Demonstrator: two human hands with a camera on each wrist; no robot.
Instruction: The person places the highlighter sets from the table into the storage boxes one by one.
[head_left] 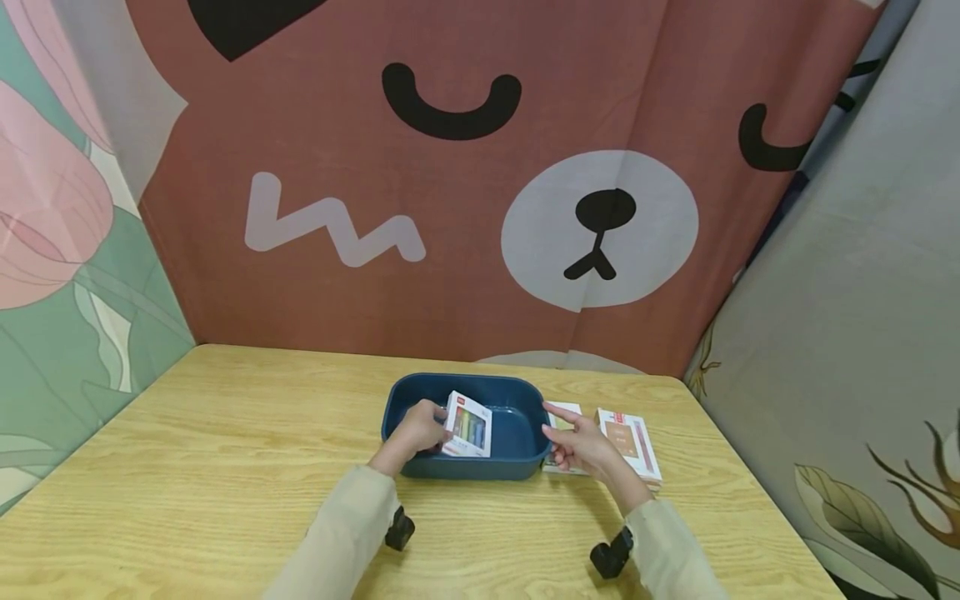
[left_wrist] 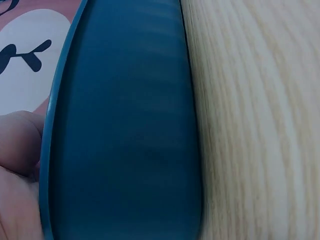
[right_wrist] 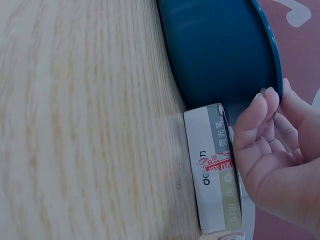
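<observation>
A person in pale beige sleeves (head_left: 341,529) works with two bare hands at a light wood-grain counter (head_left: 225,450). On it sits a dark blue, round-cornered plastic basin (head_left: 480,469). Inside the basin, left of its middle, a white box (head_left: 480,449) leans at a slant; its front shows a row of coloured sticks.

The left hand (head_left: 418,429) reaches over the basin's left end, fingers bent, and seems to pinch the white box by its left edge; the basin wall hides the fingertips in the left wrist view, so the exact hold is hard to judge. The right hand (head_left: 585,442) pinches the basin's right rim between thumb and forefinger, its other fingers loosely curled.

Just beside the basin's right end, partly behind the right hand, lies a highlighter box (right_wrist: 212,170) with a grey and green side marked S731. Farther right lies another white box with a tan panel (head_left: 637,446). Behind the counter hangs a reddish-brown cloth (head_left: 337,308) printed with a sleepy cartoon animal face.
</observation>
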